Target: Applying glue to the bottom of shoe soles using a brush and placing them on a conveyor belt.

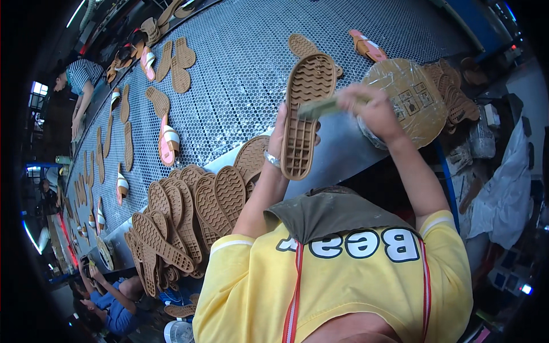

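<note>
One tan sole [307, 114] is being gripped in my left hand [278, 134] while my right hand [366, 108] is brushing it; many stacked soles [189, 211] are waiting near-left, others riding the conveyor [240, 68].

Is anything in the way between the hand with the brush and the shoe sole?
No, nothing visible is. The left hand holds the brown sole upright, tread side showing, and the right hand presses a small brush right against it.

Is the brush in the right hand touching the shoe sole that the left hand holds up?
Touching. In the head view the brush in the right hand lies across the tread of the shoe sole, with no gap; the left hand grips its edge.
</note>
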### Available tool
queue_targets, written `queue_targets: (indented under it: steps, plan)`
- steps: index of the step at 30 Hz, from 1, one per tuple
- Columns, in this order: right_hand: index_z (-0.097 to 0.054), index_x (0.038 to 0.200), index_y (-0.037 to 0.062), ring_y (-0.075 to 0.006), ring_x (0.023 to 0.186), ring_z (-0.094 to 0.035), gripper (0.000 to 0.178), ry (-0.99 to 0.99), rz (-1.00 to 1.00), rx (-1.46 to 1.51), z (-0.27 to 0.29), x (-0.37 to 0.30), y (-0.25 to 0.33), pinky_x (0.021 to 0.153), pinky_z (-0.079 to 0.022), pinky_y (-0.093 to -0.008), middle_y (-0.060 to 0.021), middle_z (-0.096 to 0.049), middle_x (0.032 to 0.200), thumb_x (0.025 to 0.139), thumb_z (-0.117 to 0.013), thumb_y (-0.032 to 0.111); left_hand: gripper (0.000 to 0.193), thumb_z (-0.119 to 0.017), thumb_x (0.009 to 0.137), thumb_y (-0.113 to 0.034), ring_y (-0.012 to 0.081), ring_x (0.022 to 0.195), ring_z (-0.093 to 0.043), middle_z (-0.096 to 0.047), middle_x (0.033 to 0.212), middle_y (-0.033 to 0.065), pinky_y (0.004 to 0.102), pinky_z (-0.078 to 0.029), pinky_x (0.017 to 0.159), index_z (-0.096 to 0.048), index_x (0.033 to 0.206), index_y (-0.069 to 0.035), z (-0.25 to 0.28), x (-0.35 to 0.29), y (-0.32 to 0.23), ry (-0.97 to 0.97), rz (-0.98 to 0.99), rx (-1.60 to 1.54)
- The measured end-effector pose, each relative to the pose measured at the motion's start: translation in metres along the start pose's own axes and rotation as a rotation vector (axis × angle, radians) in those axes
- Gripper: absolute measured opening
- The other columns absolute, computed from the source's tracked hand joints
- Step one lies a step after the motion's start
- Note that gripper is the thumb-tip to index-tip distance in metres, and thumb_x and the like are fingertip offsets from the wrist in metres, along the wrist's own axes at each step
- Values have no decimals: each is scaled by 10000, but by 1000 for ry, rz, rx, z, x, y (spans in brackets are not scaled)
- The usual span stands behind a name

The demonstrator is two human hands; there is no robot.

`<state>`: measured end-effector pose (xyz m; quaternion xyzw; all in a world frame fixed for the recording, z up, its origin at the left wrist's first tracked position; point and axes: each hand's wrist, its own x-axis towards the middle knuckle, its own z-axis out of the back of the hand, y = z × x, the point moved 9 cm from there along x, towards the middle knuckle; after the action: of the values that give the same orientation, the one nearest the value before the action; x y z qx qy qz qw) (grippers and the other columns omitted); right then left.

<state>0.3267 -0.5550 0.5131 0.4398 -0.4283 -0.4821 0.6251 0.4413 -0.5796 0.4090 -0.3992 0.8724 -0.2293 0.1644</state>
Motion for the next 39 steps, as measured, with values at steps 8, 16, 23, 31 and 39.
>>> queue_targets:
  steps: [8, 16, 23, 31, 39]
  plan:
    - [-642, 873, 33, -233, 659, -565, 119, -239, 777, -749, -28, -21, 52, 591, -471, -303, -96, -596, 753, 756, -618, 32, 670, -385, 845, -605, 161, 682, -606, -615, 922, 124, 301, -545, 524, -463, 1201, -43, 8, -7, 1, 51, 50, -9]
    - [-607, 905, -8, -235, 605, -555, 152, -8, 616, -515, -78, -55, 51, 540, -452, -314, -119, -575, 739, 764, -629, 45, 601, -385, 861, -579, 159, 668, -608, -617, 888, 110, 270, -545, 530, -503, 1128, -54, 18, 8, -30, 6, -94, -35]
    - [-580, 860, 5, -280, 557, -550, 94, -415, 518, -575, -53, -32, 50, 490, -441, -342, -131, -542, 688, 770, -553, -1, 492, -363, 904, -505, 144, 600, -595, -618, 814, 95, 247, -516, 495, -513, 1065, -65, 17, 8, -34, -236, -171, -24]
    - [-570, 725, 0, -276, 504, -550, 34, -185, 306, -485, -79, -42, 46, 477, -435, -349, -144, -544, 610, 716, -546, 23, 488, -359, 906, -500, 132, 584, -585, -624, 820, 101, 257, -515, 477, -507, 1080, -69, 28, 10, -38, -96, -171, 65]
    - [-612, 773, -19, -129, 567, -567, 112, -473, -71, -156, 1, 3, 17, 529, -457, -272, -72, -597, 633, 784, -539, 66, 571, -353, 890, -541, 168, 686, -596, -608, 922, 117, 274, -534, 525, -485, 1147, -49, 16, -5, -22, -7, -60, 76]
